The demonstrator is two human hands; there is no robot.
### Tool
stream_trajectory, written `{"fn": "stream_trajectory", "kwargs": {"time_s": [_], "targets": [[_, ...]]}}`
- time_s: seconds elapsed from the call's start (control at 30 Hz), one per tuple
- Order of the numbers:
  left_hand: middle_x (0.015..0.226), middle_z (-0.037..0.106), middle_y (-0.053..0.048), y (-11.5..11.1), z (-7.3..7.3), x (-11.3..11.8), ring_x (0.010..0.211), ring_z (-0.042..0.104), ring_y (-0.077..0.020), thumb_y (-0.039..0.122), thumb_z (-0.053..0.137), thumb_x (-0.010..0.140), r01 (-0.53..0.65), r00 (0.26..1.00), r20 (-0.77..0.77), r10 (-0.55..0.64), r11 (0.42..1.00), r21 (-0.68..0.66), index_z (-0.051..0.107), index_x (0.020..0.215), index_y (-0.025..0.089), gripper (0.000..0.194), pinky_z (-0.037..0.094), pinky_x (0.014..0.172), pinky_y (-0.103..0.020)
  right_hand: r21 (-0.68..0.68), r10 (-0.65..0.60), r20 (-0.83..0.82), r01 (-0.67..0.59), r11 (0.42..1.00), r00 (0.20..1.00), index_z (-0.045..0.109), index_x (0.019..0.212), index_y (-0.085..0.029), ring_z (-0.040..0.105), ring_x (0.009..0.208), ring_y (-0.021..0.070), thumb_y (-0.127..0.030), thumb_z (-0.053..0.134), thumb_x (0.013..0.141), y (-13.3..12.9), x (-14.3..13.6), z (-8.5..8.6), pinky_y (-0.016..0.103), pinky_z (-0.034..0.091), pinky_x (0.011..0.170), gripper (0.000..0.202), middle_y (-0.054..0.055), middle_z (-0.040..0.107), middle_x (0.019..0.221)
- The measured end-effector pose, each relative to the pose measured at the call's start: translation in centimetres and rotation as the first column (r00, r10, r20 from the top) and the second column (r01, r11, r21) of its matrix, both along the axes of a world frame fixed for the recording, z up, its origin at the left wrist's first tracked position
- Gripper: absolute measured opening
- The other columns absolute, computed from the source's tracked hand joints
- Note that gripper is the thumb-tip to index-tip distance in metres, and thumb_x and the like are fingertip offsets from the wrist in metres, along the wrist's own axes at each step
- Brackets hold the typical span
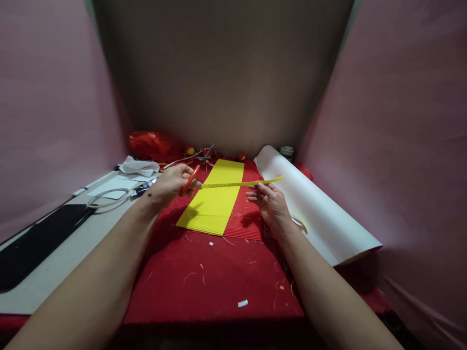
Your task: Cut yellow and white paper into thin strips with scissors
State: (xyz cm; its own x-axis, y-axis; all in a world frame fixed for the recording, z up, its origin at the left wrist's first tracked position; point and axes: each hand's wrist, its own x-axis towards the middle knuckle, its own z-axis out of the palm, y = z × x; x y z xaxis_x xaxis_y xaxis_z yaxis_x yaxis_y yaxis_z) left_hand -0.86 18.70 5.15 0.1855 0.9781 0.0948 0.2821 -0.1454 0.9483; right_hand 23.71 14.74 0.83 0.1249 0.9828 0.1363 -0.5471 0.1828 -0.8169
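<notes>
In my left hand [174,181] is a pair of scissors [192,178] with orange-red handles, its blades pointing up and away. The fingers of that hand also close on the left end of a narrow yellow ridged paper strip [228,184]. My right hand [272,200] pinches the strip near its right end, which sticks out past the fingers. Stretched between both hands, the strip hangs above a yellow corrugated paper sheet [209,209]. Beside that sheet, to the right, lies a red corrugated sheet [241,221].
A large white paper roll [314,209] lies on the right. At left are a black flat object [40,243], a looped grey cable [105,197] and white paper. A red plastic bag [155,145] sits at the back. Small scraps and threads dot the red cloth [219,291].
</notes>
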Motion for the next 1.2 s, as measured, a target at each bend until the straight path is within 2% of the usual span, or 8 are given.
{"fn": "stream_trajectory", "kwargs": {"time_s": [0.23,0.37,0.47,0.53,0.7,0.83,1.03,1.2], "targets": [[0.052,0.053,0.006,-1.4,0.2,2.8,0.036,0.047,-0.0077,0.015,0.069,0.055,-0.024,0.997,0.081,0.021,0.999,0.031,0.038,0.075,0.018,0.037,0.029,0.034,-0.018,0.004,0.195,0.041,-0.195,0.981,0.98,0.055,0.083,-0.016,0.066,0.059,0.0169,-0.028,0.069,0.066,-0.8,-1.0,-0.2,0.026,0.052,0.053,0.025,0.005,0.068,0.079],[0.047,0.05,0.009,-1.9,-0.1,3.9,0.034,0.046,-0.0076,0.011,0.068,0.056,-0.088,0.994,0.076,0.082,0.993,0.074,0.037,0.075,0.018,0.037,0.031,0.033,-0.017,0.012,0.339,-0.023,-0.339,0.941,0.94,0.054,0.1,-0.018,0.066,0.066,0.0194,-0.052,0.064,0.065,-1.1,-1.2,0.0,0.029,0.053,0.055,0.05,0.008,0.066,0.088],[0.046,0.05,0.01,-1.8,-0.6,3.9,0.032,0.046,-0.0077,0.008,0.065,0.057,-0.139,0.988,0.085,0.128,0.981,0.135,0.038,0.077,0.018,0.035,0.031,0.032,-0.017,0.045,0.386,-0.079,-0.384,0.922,0.919,0.052,0.107,-0.018,0.065,0.073,0.0225,-0.067,0.058,0.06,-1.1,-0.9,0.3,0.031,0.053,0.058,0.068,0.011,0.064,0.098],[0.046,0.05,0.01,-1.9,-1.0,4.0,0.032,0.045,-0.0074,0.006,0.063,0.058,-0.152,0.987,0.079,0.141,0.975,0.161,0.039,0.076,0.018,0.033,0.03,0.031,-0.016,0.048,0.357,-0.077,-0.354,0.934,0.931,0.052,0.108,-0.019,0.065,0.077,0.0223,-0.062,0.063,0.059,-1.1,-0.9,0.2,0.031,0.053,0.06,0.066,0.01,0.064,0.1],[0.046,0.05,0.008,-2.6,-1.0,4.9,0.031,0.043,-0.0057,0.006,0.062,0.059,-0.076,0.995,0.076,0.066,0.988,0.136,0.041,0.074,0.018,0.029,0.028,0.029,-0.016,-0.017,0.286,0.032,-0.285,0.958,0.958,0.056,0.103,-0.018,0.065,0.071,0.0173,-0.03,0.068,0.068,-1.0,-1.6,-0.4,0.028,0.053,0.061,0.039,0.007,0.066,0.095],[0.046,0.053,0.006,-2.7,-0.4,4.8,0.031,0.045,-0.0082,0.01,0.067,0.056,-0.002,0.995,0.095,0.002,1.0,-0.002,0.041,0.073,0.018,0.032,0.026,0.029,-0.017,-0.027,0.224,0.014,-0.223,0.974,0.975,0.061,0.089,-0.013,0.067,0.066,0.0165,-0.025,0.062,0.074,-0.7,-1.5,-0.5,0.026,0.054,0.061,0.02,0.008,0.068,0.083],[0.057,0.062,-0.002,-1.7,-0.2,3.0,0.032,0.043,-0.0063,0.017,0.069,0.056,-0.085,0.972,0.216,0.096,0.995,-0.06,0.042,0.071,0.015,0.031,0.025,0.03,-0.018,-0.039,0.143,-0.049,-0.145,0.989,0.988,0.061,0.087,-0.012,0.068,0.067,0.0171,-0.02,0.057,0.077,-0.2,-0.9,-0.6,0.026,0.054,0.062,0.013,0.006,0.069,0.074],[0.057,0.059,-0.002,-0.9,-0.9,2.8,0.037,0.045,-0.0049,0.02,0.07,0.058,-0.087,0.945,0.308,0.109,0.993,-0.083,0.047,0.07,0.013,0.027,0.027,0.033,-0.016,-0.019,0.144,-0.064,-0.146,0.989,0.987,0.062,0.087,-0.012,0.068,0.066,0.0165,-0.02,0.053,0.08,-0.3,-1.0,-0.6,0.024,0.054,0.061,0.013,0.007,0.069,0.073]]}}
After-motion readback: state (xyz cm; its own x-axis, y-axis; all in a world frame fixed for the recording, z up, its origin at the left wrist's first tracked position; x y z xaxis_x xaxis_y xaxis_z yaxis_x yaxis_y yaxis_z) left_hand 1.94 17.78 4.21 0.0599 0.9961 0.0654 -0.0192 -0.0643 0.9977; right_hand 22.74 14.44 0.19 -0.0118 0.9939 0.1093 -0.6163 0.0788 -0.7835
